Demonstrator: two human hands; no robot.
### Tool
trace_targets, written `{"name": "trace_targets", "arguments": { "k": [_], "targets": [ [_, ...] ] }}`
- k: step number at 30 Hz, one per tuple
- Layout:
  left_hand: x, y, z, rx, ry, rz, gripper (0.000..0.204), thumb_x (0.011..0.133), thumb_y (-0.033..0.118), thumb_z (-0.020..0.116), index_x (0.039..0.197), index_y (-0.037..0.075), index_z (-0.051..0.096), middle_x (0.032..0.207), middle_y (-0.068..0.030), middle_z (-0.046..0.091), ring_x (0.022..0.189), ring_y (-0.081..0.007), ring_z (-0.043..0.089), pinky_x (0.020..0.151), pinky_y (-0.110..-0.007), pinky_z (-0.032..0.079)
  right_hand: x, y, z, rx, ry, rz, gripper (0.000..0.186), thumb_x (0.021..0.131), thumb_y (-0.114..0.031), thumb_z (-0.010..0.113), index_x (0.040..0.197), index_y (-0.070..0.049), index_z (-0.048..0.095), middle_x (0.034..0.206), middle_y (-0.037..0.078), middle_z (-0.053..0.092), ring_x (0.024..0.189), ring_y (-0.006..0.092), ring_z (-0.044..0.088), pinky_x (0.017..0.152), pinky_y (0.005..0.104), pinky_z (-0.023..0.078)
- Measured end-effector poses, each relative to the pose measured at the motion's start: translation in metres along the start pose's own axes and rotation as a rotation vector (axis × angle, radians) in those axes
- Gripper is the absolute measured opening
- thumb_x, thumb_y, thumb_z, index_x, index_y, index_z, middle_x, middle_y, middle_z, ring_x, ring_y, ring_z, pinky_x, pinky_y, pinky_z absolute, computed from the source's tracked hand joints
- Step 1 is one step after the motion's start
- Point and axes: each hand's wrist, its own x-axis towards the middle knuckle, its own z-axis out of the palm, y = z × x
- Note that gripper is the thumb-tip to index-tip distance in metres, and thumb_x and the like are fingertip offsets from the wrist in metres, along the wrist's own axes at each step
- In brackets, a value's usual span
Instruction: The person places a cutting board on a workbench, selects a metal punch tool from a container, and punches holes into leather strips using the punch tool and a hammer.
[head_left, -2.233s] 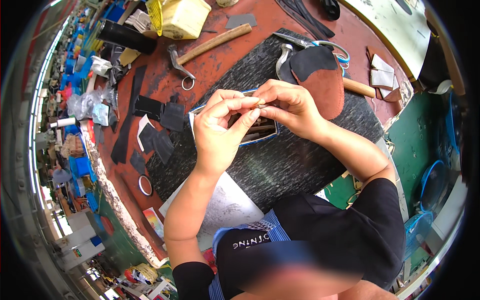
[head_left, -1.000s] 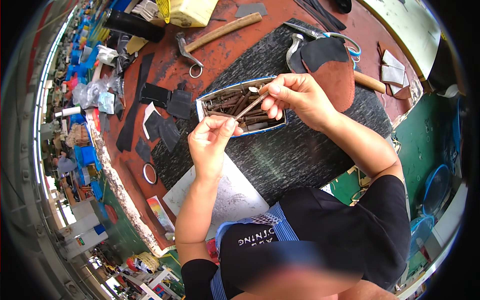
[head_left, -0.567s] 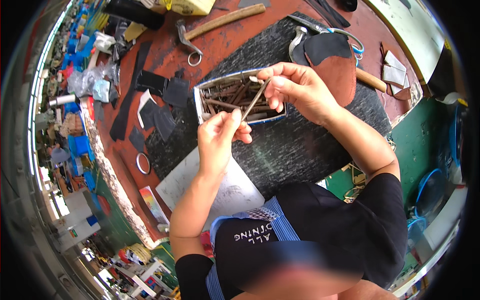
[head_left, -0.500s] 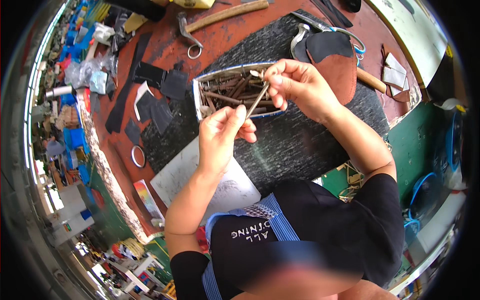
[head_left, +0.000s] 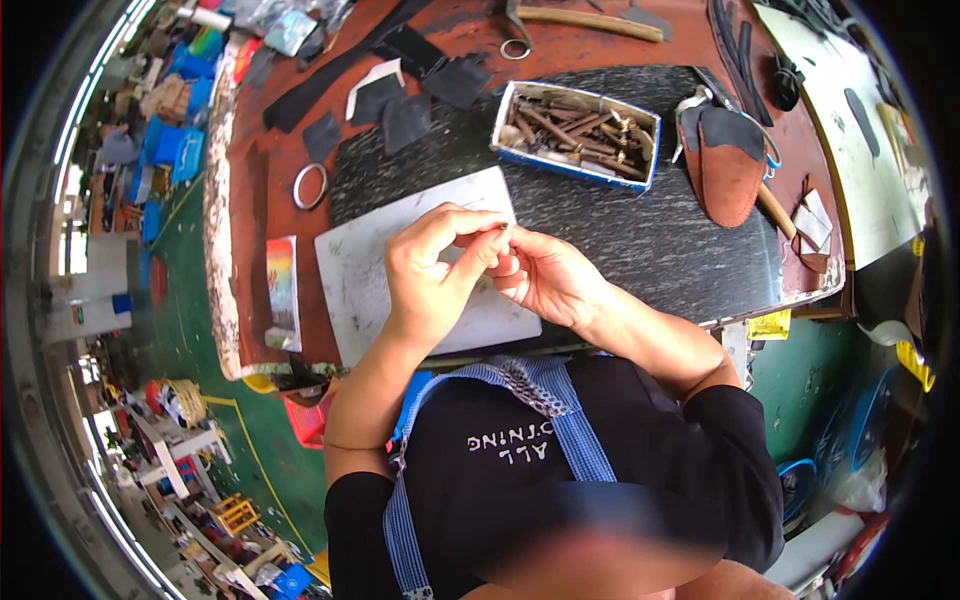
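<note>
My left hand (head_left: 440, 270) and my right hand (head_left: 550, 280) meet over the white slab (head_left: 365, 300), both closed, fingertips pinched together on a small metal rod (head_left: 503, 227); only a small dark end shows, the rest is hidden by my fingers. Beyond them a cardboard box (head_left: 505, 135) full of rusty-brown metal rods sits on the dark speckled slab (head_left: 640, 260).
The red bench (head_left: 245, 200) carries black scraps (head_left: 405, 125), a metal ring (head_left: 310, 186), a wooden-handled hammer (head_left: 590, 22), brown-and-black leather pieces (head_left: 730, 180) with tools under them, and a colourful packet (head_left: 282, 295). Blue baskets (head_left: 865, 420) stand at the right.
Both hands have drawn back from the box toward my body, over the white slab, and come together around the rod, which was held slanted between them. The view has shifted.
</note>
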Motion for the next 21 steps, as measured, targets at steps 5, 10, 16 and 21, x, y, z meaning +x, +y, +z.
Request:
{"name": "trace_targets", "arguments": {
  "k": [5,10,16,21],
  "targets": [
    [-0.032,0.005,-0.018,0.026,0.09,0.004,0.01,0.082,-0.003,0.067,0.092,-0.003,0.066,0.08,-0.0093,0.066,0.069,-0.0132,0.065,0.062,-0.023,0.052,0.006,0.025,-0.005,-0.048,-0.089,0.076,0.021,0.098,-0.018,0.049,0.099,0.001,0.059,0.084,0.006,0.063,0.074,0.0121,0.06,0.062,0.0228,0.051],
    [-0.053,0.004,-0.027,-0.027,0.14,-0.032,0.01,0.082,-0.001,0.068,0.091,-0.002,0.067,0.077,-0.0087,0.066,0.068,-0.0133,0.066,0.061,-0.024,0.052,0.01,0.043,-0.01,-0.086,-0.039,0.085,0.019,0.098,-0.016,0.049,0.099,-0.001,0.059,0.083,0.005,0.063,0.073,0.012,0.06,0.061,0.0234,0.052],
    [-0.069,0.003,-0.035,-0.062,0.174,-0.044,0.009,0.083,-0.002,0.067,0.092,-0.003,0.066,0.076,-0.0085,0.066,0.067,-0.012,0.065,0.06,-0.023,0.051,0.012,0.059,-0.011,-0.123,0.001,0.079,0.019,0.099,-0.017,0.048,0.099,-0.001,0.059,0.082,0.005,0.063,0.073,0.0117,0.06,0.062,0.0228,0.052],
    [-0.075,-0.004,-0.04,-0.085,0.179,-0.061,0.009,0.083,-0.002,0.067,0.092,-0.003,0.066,0.077,-0.0086,0.066,0.067,-0.0121,0.066,0.061,-0.023,0.051,0.016,0.063,-0.015,-0.152,-0.033,0.073,0.02,0.099,-0.018,0.046,0.099,-0.001,0.057,0.085,0.007,0.063,0.074,0.0121,0.061,0.063,0.0235,0.053]
  ]
}}
